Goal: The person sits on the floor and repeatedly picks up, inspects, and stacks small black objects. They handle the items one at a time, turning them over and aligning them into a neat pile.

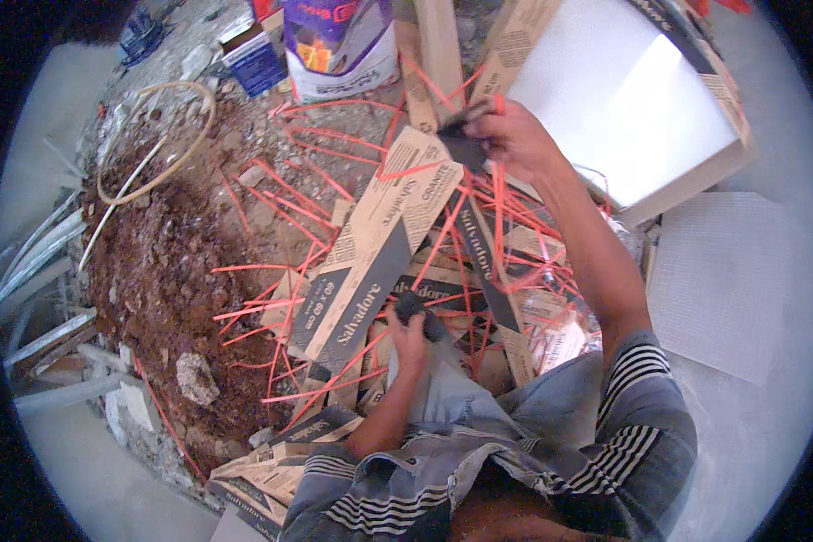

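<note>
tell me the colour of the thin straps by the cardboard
Orange-red straps; best in head view.

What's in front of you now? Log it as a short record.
left hand: beside a long cardboard piece; dark material there, kind unclear
right hand: by that piece's upper end; another dark item, kind unclear
straps: orange-red, strewn around that piece
right side: white slab, cardboard-edged
top: purple-and-white bag
left side: reddish-brown soil, pale loop of tubing
</note>
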Tool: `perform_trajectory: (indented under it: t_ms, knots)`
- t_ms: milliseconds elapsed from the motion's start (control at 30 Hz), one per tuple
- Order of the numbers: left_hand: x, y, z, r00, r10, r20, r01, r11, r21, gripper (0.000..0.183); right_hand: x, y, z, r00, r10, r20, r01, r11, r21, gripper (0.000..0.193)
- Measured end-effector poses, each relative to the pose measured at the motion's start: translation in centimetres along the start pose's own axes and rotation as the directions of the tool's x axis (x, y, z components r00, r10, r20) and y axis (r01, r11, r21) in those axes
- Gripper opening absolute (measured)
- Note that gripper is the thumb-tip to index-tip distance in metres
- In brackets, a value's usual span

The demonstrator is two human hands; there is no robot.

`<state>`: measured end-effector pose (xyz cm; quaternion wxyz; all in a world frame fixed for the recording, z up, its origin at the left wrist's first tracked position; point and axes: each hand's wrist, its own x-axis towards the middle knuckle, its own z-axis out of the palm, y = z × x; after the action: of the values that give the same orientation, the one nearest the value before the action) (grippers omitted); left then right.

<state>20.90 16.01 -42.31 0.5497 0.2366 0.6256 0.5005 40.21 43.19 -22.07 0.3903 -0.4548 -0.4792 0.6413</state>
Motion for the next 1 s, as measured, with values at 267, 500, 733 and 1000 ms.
perform_trajectory:
  t_ms: [267,500,733,1000]
  knots:
    - [3.0,19.2,7.2,0.914,0.364,0.179,-0.363,0.931,-0.041,0.043,-10.7,-0.2,2.2,0.996,0.091,-0.013,-0.083,0.952,0.293,0.032]
    - [0.8,21.4,7.3,0.829,0.512,0.226,-0.538,0.840,0.070,0.057,-12.6,1.7,3.1,0.998,-0.025,0.052,0.023,0.999,0.043,0.021]
    - [-1.2,21.7,6.5,0.798,0.547,0.253,-0.588,0.799,0.126,0.055,-13.6,2.2,3.5,0.991,-0.100,0.092,0.088,0.989,0.119,0.020]
    - [-1.5,21.1,6.9,0.823,0.448,0.349,-0.460,0.886,-0.052,0.067,-14.2,1.4,2.5,0.982,-0.090,0.169,0.053,0.976,0.213,0.015]
